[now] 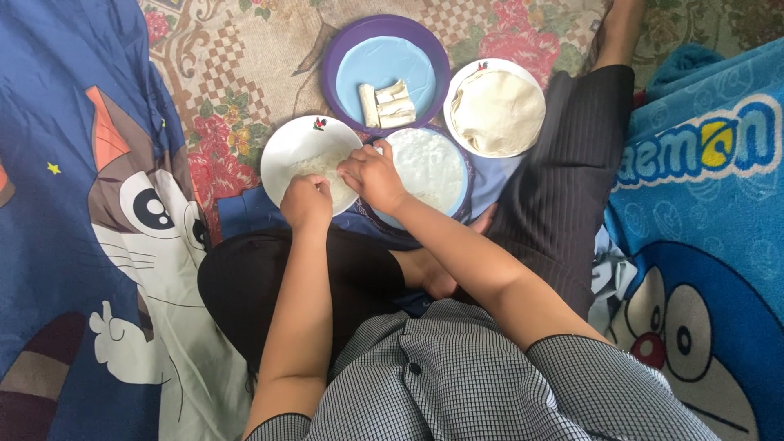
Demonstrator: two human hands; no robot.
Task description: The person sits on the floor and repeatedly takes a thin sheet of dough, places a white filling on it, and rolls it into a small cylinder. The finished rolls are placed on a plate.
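- Both my hands sit over the white plate point(298, 147) on the floor mat point(245, 57), just past my folded knee.
- My left hand point(306, 202) is at the plate's near edge, curled into a loose fist; whether it pinches anything I cannot tell.
- My right hand point(373, 174) comes in from the right, fingers point(349, 167) bent down onto the pale thin sheet point(314, 166) lying on the plate, touching it.
- The sheet lies just beyond my left knuckles and left of my right fingertips; the right hand is nearer to its middle. Its outline, and so its long axis, blends into the white plate.
- Directly right of that plate, partly under my right wrist, is a round blue-rimmed dish point(433, 163) with a white contents.
- Farther off, a purple plate point(384, 57) carries a few rolled white pieces point(386, 104), lying roughly side by side.
- Far right, another white plate point(496, 110) holds a stack of cream wrappers.
- My fingertips hide the contact point itself.
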